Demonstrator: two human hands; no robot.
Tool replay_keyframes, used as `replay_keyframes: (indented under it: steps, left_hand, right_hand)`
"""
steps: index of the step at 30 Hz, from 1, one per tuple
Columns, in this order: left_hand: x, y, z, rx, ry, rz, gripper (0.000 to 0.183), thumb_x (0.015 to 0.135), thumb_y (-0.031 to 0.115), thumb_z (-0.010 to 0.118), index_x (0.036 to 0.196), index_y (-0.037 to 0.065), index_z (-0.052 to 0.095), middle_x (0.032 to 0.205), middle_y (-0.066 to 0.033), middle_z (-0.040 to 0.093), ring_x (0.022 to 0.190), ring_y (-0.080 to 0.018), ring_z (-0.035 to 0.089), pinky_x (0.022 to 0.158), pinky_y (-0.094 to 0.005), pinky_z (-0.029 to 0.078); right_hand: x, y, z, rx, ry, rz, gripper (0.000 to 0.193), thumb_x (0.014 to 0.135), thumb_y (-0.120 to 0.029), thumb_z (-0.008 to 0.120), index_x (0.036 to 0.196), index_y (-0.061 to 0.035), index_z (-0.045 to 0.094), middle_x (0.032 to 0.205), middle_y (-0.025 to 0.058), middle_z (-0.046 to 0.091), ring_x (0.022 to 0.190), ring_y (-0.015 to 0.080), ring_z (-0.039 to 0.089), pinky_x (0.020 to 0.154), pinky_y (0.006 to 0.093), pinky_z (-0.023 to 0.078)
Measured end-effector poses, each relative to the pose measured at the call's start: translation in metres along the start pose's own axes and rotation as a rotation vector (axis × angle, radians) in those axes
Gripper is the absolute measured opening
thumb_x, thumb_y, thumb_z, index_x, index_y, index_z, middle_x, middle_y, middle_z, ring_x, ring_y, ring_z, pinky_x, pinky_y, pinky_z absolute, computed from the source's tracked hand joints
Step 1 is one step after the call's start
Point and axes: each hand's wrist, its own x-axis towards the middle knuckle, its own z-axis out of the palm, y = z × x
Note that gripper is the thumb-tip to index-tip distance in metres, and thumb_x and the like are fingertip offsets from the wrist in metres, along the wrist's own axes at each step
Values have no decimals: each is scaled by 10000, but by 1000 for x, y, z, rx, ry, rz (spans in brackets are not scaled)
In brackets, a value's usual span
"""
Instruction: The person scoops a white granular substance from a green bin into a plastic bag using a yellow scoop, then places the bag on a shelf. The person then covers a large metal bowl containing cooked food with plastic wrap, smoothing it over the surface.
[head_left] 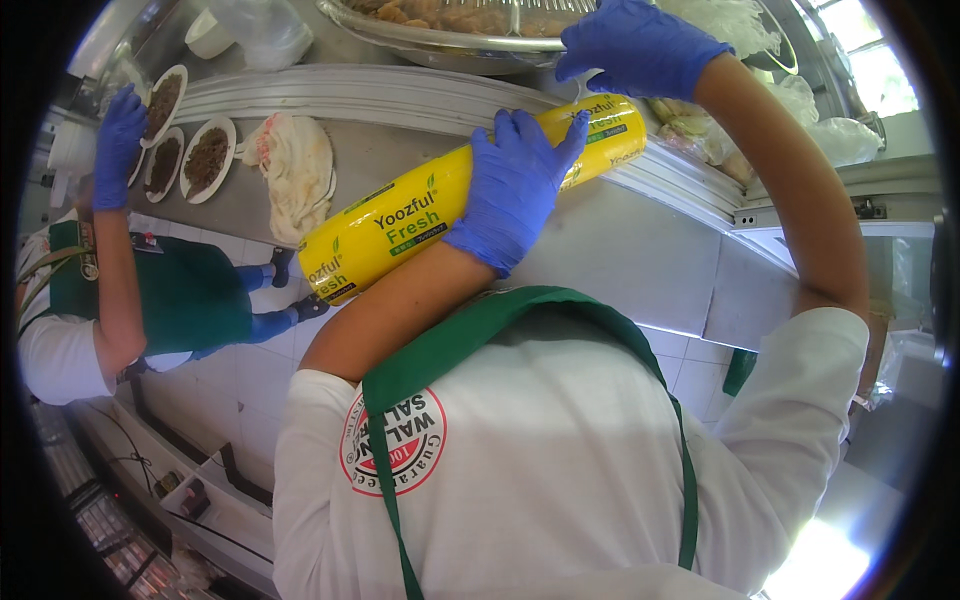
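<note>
The yellow roll (400, 215), likely stiff and slippery, is grasped mid-length by the left hand (512, 190) on the worktop edge (640, 185); the right hand (640, 45) pinches film.

Both hands wear thin blue disposable gloves that end at the wrists, the left hand (512, 190) and the right hand (640, 45) alike. The forearms are bare below them. A white short-sleeved shirt (560, 460) covers the torso and upper arms, its sleeves ending near the elbows. A round red, black and white printed emblem (395, 440) sits on the chest. Over the shirt lies a green apron neck strap (480, 325), looping around the collar and running down both sides.
</note>
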Motion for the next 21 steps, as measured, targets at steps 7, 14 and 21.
replay_keyframes:
  steps: [7, 14, 21]
  left_hand:
    - [19, 14, 1, 53, -64, -7, 867, 694, 369, 821, 1448, 263, 404, 1036, -160, 535, 879, -288, 574, 715, -445, 449]
    - [17, 19, 9, 178, -15, -2, 783, 712, 366, 809, 1397, 304, 434, 992, -137, 531, 844, -277, 574, 697, -418, 453]
    - [16, 22, 8, 192, -9, -11, 790, 749, 339, 786, 1439, 316, 403, 1002, -138, 536, 852, -283, 578, 700, -421, 451]
  right_hand:
    - [6, -21, 48, -425, 249, 167, 79, 720, -178, 725, 655, -195, 684, 662, -49, 634, 711, 147, 624, 716, 290, 474]
    - [26, -41, 76, -405, 159, 302, 65, 746, -155, 696, 681, -159, 688, 597, 37, 638, 640, 223, 672, 676, 389, 529]
    - [27, -37, 81, -315, 105, 479, 38, 766, -153, 692, 733, -137, 704, 658, 55, 668, 708, 238, 705, 731, 416, 551]
